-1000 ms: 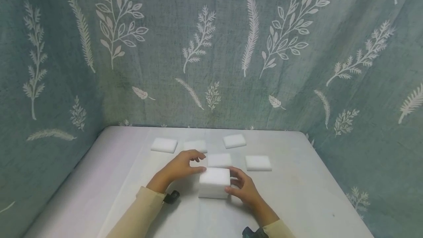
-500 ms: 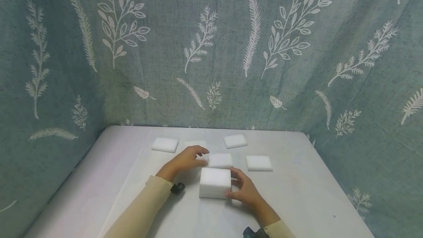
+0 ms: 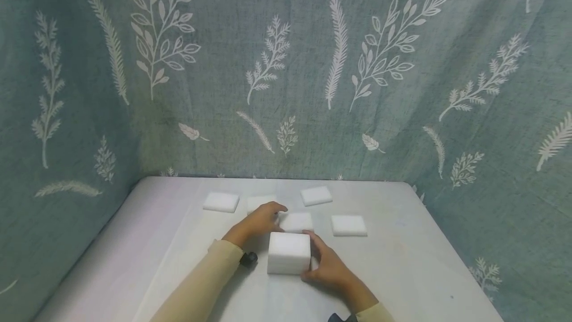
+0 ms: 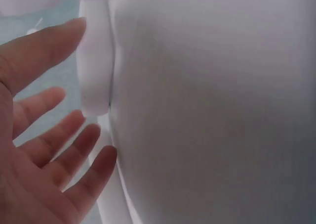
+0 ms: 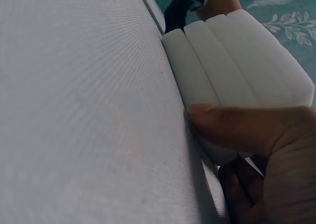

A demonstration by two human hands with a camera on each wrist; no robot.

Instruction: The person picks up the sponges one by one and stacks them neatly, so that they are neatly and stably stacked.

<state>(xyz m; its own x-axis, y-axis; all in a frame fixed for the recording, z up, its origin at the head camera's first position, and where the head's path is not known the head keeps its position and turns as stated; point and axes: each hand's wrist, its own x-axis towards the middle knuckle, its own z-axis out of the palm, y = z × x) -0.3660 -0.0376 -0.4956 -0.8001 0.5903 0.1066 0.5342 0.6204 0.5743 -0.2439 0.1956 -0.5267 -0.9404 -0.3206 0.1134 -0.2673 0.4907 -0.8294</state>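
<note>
A stack of several white sponge blocks (image 3: 289,253) stands on the white table, its layers showing as seams in the right wrist view. My right hand (image 3: 329,266) grips the stack's right side, thumb (image 5: 232,125) low on the near face and fingers behind. Just beyond the stack lies a single white sponge block (image 3: 296,221). My left hand (image 3: 262,220) is at this block's left end, thumb and fingers apart. In the left wrist view, the fingers are loosely spread, with a white block (image 4: 96,61) just past the thumb tip and nothing between them.
Farther back on the table (image 3: 393,257) lie more white blocks: one at far left (image 3: 221,201), one partly behind the left hand (image 3: 259,202), one at back right (image 3: 316,196) and one at right (image 3: 349,225). A leaf-patterned green curtain (image 3: 286,78) encloses the table.
My left hand has moved rightward from beside the stack's top left to the left end of the single sponge block. My right hand stays at the stack. The head view has tilted slightly.
</note>
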